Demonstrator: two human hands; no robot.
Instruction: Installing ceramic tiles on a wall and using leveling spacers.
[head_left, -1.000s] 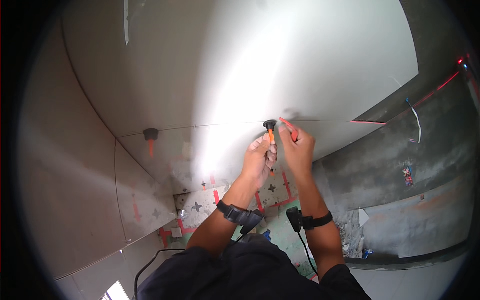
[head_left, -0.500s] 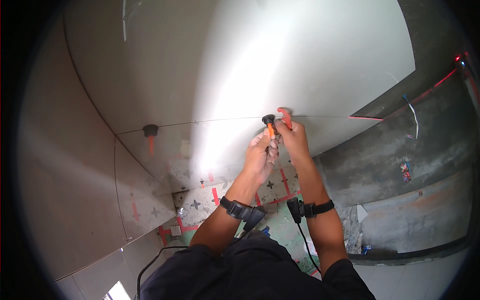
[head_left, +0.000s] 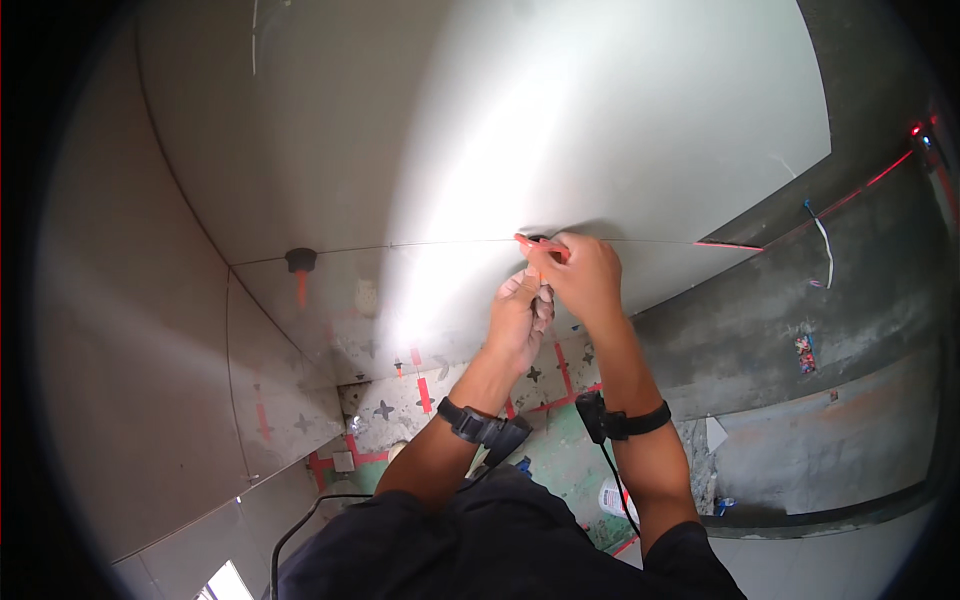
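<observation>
Both hands meet at a thin horizontal joint in the glossy grey wall tiles [head_left: 650, 130]. In my right hand [head_left: 592, 280] is a small red plastic wrench [head_left: 530, 241], held across the front of a tile leveler. That leveler's black cap [head_left: 540, 238] is mostly covered by the wrench and my fingers. My left hand [head_left: 519, 318] is closed just below, its thumb and fingers pinching the leveler's orange stem, which is largely hidden. Farther left on the same joint sits another tile leveler [head_left: 301, 261] with a black cap and orange stem, touched by neither hand.
A bare grey cement wall [head_left: 740, 290] with a white cable [head_left: 827, 245] is at the right. Red laser light crosses it. A white bucket [head_left: 613, 497] stands on the green floor below. Black straps with devices [head_left: 470, 425] and cables circle both forearms.
My right hand has swung the red wrench leftward and down, from upright beside the black cap to lying across it. My left hand stays at the stem.
</observation>
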